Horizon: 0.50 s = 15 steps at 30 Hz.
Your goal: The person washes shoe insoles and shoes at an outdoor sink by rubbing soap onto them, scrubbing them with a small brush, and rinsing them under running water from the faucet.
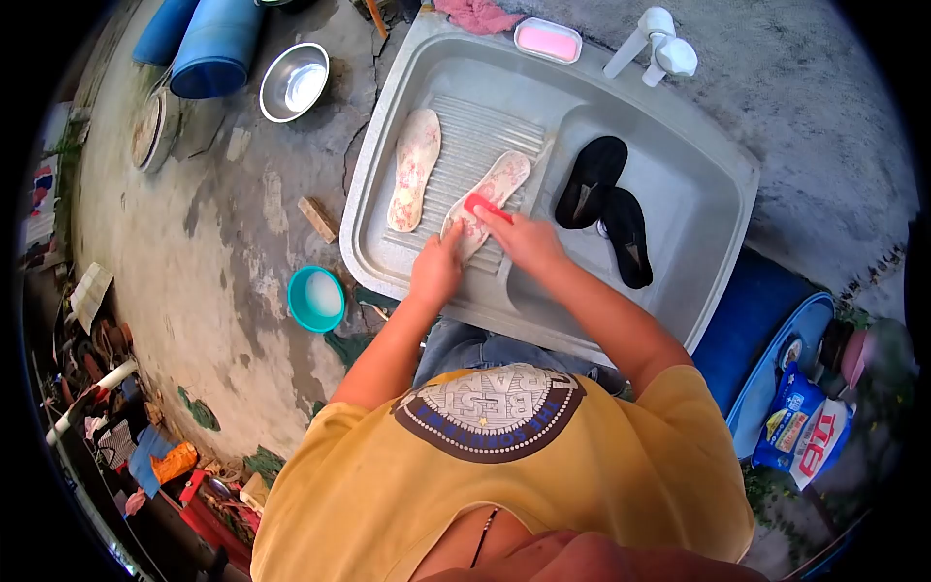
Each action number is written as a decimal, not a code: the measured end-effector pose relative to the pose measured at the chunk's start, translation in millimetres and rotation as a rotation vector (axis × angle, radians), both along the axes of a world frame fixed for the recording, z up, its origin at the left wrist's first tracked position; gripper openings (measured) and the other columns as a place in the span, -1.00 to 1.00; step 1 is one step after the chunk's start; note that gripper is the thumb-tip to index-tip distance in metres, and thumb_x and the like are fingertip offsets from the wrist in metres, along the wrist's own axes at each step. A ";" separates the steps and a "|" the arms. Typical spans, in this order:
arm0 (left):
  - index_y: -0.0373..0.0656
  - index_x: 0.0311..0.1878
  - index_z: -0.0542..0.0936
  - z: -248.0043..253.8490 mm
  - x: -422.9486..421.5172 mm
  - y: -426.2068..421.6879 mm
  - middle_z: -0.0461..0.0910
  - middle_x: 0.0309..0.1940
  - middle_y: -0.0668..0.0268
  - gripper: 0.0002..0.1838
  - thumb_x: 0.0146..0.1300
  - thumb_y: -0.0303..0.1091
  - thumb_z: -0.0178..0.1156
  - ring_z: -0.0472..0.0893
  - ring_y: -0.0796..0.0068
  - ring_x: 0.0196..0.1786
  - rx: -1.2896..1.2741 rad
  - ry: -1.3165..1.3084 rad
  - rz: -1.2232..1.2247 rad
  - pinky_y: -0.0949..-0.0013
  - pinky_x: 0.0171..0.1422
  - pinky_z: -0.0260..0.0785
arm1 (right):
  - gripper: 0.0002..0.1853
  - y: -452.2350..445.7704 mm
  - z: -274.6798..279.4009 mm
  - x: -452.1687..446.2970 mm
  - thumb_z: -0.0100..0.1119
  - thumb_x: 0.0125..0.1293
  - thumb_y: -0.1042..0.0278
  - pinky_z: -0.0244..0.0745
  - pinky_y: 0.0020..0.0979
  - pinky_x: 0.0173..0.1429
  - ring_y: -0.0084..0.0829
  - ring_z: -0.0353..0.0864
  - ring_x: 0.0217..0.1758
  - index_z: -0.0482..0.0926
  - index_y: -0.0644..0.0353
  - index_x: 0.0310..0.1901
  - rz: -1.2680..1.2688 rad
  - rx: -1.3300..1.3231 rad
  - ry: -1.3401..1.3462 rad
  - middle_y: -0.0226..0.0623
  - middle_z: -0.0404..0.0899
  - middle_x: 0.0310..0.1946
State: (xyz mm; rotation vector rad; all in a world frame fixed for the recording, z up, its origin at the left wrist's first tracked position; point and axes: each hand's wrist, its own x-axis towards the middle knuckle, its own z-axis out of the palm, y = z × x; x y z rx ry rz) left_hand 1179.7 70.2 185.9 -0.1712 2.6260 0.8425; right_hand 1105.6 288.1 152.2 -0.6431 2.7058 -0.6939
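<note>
My left hand (438,264) grips the near end of a pale, pink-patterned insole (506,177), which lies slanted on the ribbed washboard (485,126) of the sink. In my right hand (529,241) is a red scrub brush (482,205), pressed against the middle of that insole. Its bristles are hidden. A second insole (415,160) with the same pattern rests on the ribs to the left. Two black cloth shoes, one farther back (593,175) and one nearer (627,238), lie in the basin on the right.
A pink soap bar in a white dish (548,41), a pink cloth (477,14) and a white tap (655,47) line the sink's far edge. On the ground at left are a teal bucket (316,299), a metal bowl (295,82) and blue barrels (215,53). A detergent bag (803,425) is at right.
</note>
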 end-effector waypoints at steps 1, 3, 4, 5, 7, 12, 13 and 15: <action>0.21 0.53 0.44 0.6 2.5 -1.0 0.57 -0.08 -0.09 -0.35 0.37 -0.44 0.14 0.66 -0.22 -0.09 0.006 0.007 -0.007 -0.10 0.04 0.53 | -0.48 7.4 -6.5 0.4 0.07 0.57 0.02 0.58 0.03 -0.35 0.07 0.71 -0.37 0.34 -0.61 0.51 0.029 -0.029 0.167 -0.11 0.65 -0.41; 0.21 0.54 0.43 2.4 2.7 0.2 0.57 -0.08 -0.09 -0.35 0.37 -0.44 0.14 0.66 -0.22 -0.10 0.006 -0.007 0.002 -0.10 0.03 0.53 | -0.49 13.3 -6.9 -31.4 0.07 0.57 0.01 0.57 0.06 -0.36 0.03 0.72 -0.36 0.36 -0.58 0.50 -0.171 0.055 0.090 -0.11 0.65 -0.43; 0.21 0.54 0.43 2.6 0.6 1.0 0.57 -0.09 -0.09 -0.34 0.37 -0.44 0.14 0.66 -0.22 -0.10 0.006 -0.008 0.007 -0.10 0.03 0.53 | -0.49 13.3 -8.8 -44.2 0.07 0.57 0.00 0.57 0.06 -0.36 0.01 0.73 -0.37 0.37 -0.57 0.50 -0.262 0.087 0.063 -0.11 0.64 -0.44; 0.21 0.54 0.42 1.7 0.2 2.0 0.57 -0.09 -0.08 -0.34 0.37 -0.44 0.14 0.66 -0.22 -0.10 -0.013 -0.009 0.013 -0.10 0.02 0.53 | -0.50 13.4 -9.6 -50.7 0.07 0.57 0.00 0.57 0.06 -0.36 0.00 0.73 -0.37 0.37 -0.57 0.50 -0.354 0.120 0.035 -0.11 0.64 -0.45; 0.22 0.54 0.42 -2.2 0.9 4.8 0.57 -0.09 -0.08 -0.34 0.37 -0.43 0.14 0.65 -0.22 -0.11 -0.047 -0.014 0.015 -0.10 0.02 0.52 | -0.50 0.8 -5.2 -19.6 0.08 0.57 -0.02 0.58 0.05 -0.34 0.01 0.73 -0.37 0.39 -0.54 0.49 -0.210 -0.044 0.098 -0.05 0.68 -0.39; 0.23 0.56 0.42 -3.7 2.8 1.3 0.57 -0.11 -0.08 -0.32 0.37 -0.45 0.16 0.64 -0.20 -0.09 0.006 0.000 0.017 -0.06 0.04 0.50 | -0.49 8.9 -8.6 -17.2 0.08 0.56 -0.03 0.60 0.02 -0.33 0.05 0.71 -0.38 0.38 -0.54 0.50 -0.099 -0.001 0.084 -0.06 0.67 -0.35; 0.24 0.56 0.42 -2.7 2.1 0.8 0.57 -0.12 -0.08 -0.31 0.37 -0.46 0.18 0.64 -0.19 -0.09 0.008 -0.008 0.022 -0.04 0.05 0.49 | -0.49 15.5 -17.4 -36.2 0.08 0.56 -0.03 0.60 0.01 -0.33 0.05 0.71 -0.39 0.37 -0.55 0.50 -0.188 0.002 0.091 -0.08 0.66 -0.36; 0.20 0.55 0.41 0.4 1.3 2.9 0.57 -0.11 -0.08 -0.33 0.37 -0.44 0.16 0.65 -0.21 -0.09 -0.023 -0.014 0.009 -0.09 0.03 0.51 | -0.48 14.6 -16.8 -50.2 0.04 0.58 -0.06 0.61 0.00 -0.31 0.07 0.73 -0.35 0.33 -0.57 0.52 -0.259 0.108 -0.024 -0.08 0.67 -0.32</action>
